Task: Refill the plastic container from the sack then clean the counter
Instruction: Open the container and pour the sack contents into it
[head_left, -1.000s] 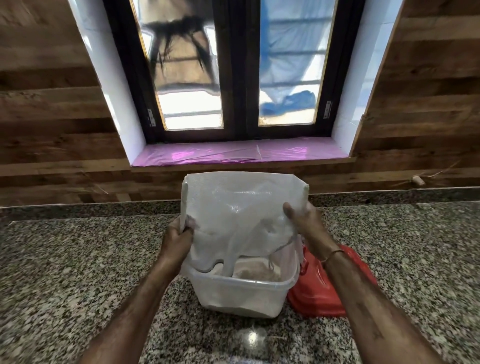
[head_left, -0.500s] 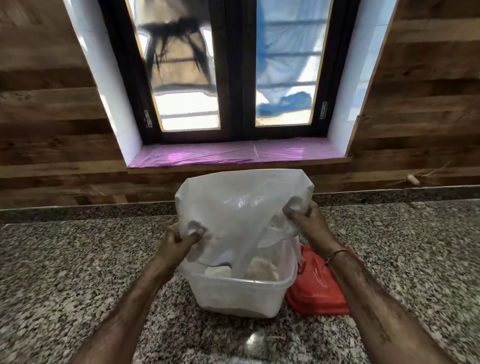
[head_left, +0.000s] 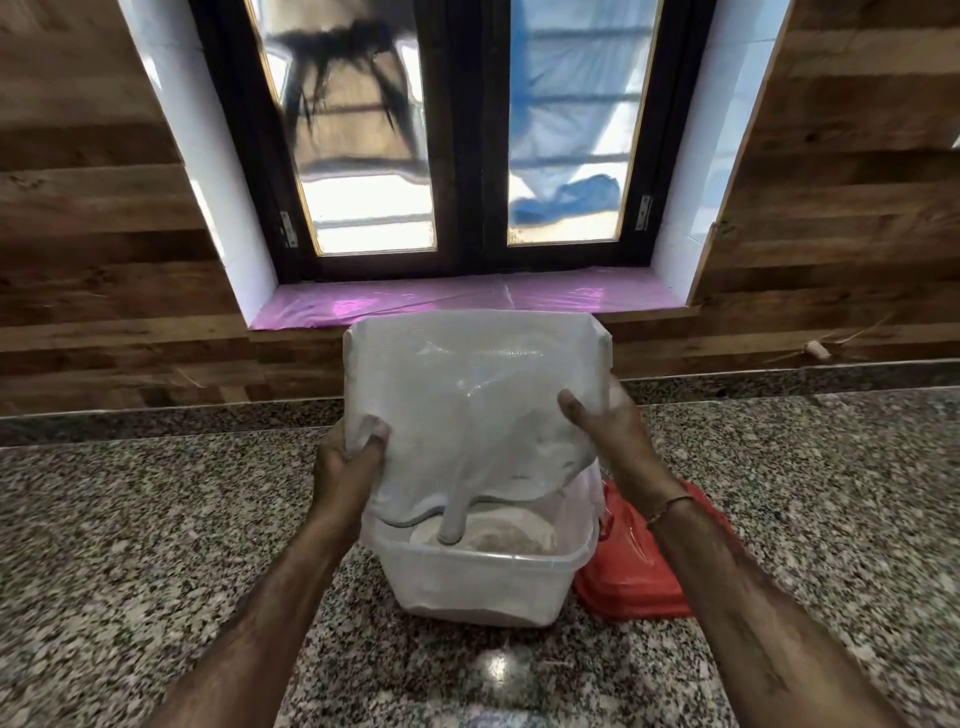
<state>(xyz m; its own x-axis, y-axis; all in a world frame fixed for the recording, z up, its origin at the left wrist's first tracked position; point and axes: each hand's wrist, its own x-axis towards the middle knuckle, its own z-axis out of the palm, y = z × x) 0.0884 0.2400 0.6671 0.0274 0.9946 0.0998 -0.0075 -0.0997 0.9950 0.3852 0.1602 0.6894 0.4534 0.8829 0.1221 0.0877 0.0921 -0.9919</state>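
A white woven sack (head_left: 478, 395) hangs upended over a clear plastic container (head_left: 483, 587) on the granite counter (head_left: 156, 519). My left hand (head_left: 345, 462) grips the sack's left side and my right hand (head_left: 613, 436) grips its right side. The sack's mouth dips into the container, where pale flour-like powder lies. A thin fold of the sack reaches down to the powder.
A red plastic lid (head_left: 639, 566) lies on the counter, touching the container's right side. A wooden-panelled wall and a window with a pink-covered sill (head_left: 467, 301) stand behind. A small pale object (head_left: 818, 351) rests on the back ledge at the right.
The sack, crumpled and loose half a second ago, is stretched flatter and held higher. Both hands have shifted their grip slightly on its sides.
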